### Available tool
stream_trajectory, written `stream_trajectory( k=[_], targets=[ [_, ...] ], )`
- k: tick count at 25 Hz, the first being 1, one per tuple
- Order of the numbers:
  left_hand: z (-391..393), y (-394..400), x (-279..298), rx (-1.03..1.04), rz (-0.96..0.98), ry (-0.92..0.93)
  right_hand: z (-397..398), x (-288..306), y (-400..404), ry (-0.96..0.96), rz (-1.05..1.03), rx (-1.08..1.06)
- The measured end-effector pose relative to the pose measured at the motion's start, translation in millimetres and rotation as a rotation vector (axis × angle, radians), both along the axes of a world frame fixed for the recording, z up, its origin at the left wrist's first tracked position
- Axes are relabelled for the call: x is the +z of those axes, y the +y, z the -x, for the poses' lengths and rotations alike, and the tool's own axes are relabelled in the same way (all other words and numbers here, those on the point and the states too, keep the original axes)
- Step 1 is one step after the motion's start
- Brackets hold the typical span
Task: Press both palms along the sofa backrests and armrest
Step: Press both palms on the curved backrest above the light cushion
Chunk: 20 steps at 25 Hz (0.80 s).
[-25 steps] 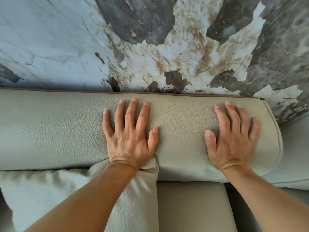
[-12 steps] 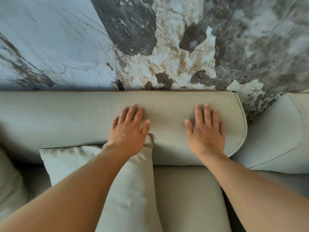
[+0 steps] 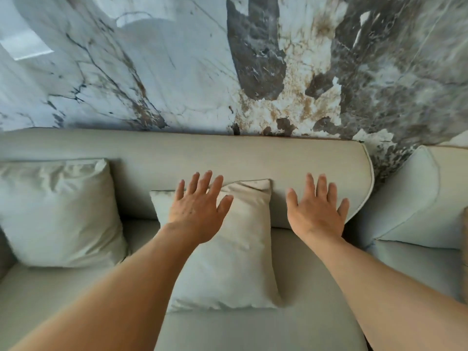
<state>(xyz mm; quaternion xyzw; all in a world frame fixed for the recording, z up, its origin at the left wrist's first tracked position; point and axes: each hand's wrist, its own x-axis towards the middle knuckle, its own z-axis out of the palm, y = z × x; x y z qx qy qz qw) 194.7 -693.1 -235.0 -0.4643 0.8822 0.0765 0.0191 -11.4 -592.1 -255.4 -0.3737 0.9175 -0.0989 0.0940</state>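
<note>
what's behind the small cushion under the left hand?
The backrest, which the small cushion leans against, with the marble wall above. The left hand covers the cushion's upper left; the backrest behind is hidden.

Both hands, the left hand (image 3: 196,211) and the right hand (image 3: 316,214), have come off the backrest (image 3: 253,158) and pulled back, and a second pillow (image 3: 58,211) now shows

The pale grey-green sofa backrest (image 3: 291,160) is running along the marbled wall, its rounded, piped end sitting just beside a second backrest (image 3: 410,198) angling off rightward.
</note>
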Motion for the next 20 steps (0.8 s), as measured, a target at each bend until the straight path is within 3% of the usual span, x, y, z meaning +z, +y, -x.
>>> stream_trajectory(
  k=[11,20],
  targets=[
    [-298.2,55.6,36.7,0.117,0.101,0.055,-276.6,58.8,34.7,0.103,0.018,0.118],
    [-497.2,32.5,39.0,0.216,0.241,-0.060,-445.6,46.7,-21.1,0.115,0.065,0.282]
  ],
)
